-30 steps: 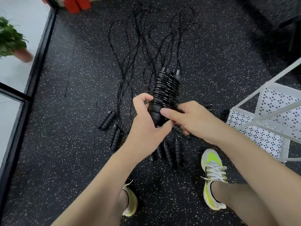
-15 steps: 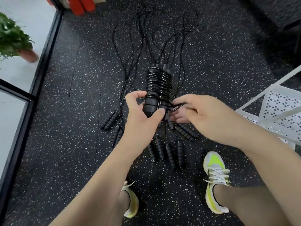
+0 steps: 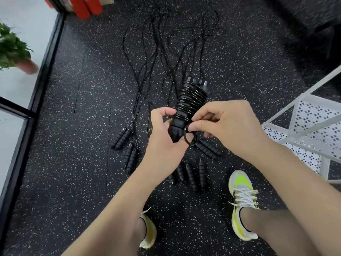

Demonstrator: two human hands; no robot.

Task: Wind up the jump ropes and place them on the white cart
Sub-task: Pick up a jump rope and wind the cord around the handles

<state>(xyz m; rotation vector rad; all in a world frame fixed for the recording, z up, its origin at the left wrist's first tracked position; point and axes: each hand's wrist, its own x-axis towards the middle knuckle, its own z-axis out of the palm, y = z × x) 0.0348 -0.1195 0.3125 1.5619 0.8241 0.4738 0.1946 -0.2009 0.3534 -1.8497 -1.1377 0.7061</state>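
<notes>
From the head camera, the left hand (image 3: pixel 166 139) grips the lower end of a wound rope (image 3: pixel 190 104), thumb and fingers curled round the paired handles; the bundle tilts up and away from the person, its cord coiled tightly round the handles, two black end caps showing at the top. The right hand (image 3: pixel 228 128) pinches a small loop (image 3: pixel 190 135) of the same cord just beside the bundle's lower end, thumb and forefinger closed on it, the other fingers curled; the loop hangs at the meeting of the two hands, above the floor (image 3: pixel 92 126).

Under the hands lie the other ropes (image 3: pixel 156 58), unwound, their thin cords stretching away in loose tangled lines; their ribbed handles lie nearer the person in pairs: one pair (image 3: pixel 120 138) at the left, a second pair (image 3: pixel 130 159) just beside it, a row (image 3: pixel 191 175) of handles below the hands, another pair (image 3: pixel 208 149) partly hidden under the right hand.

The cart (image 3: pixel 302 124) stands at the right edge, white frame and perforated shelf, near the right forearm but apart from the bundle. Two yellow-and-white shoes (image 3: pixel 243 202) stand on the speckled floor; a plant (image 3: pixel 13 50) in a pot sits at the left beyond a black frame; red objects (image 3: pixel 86 6) stand at the top, blurred.
</notes>
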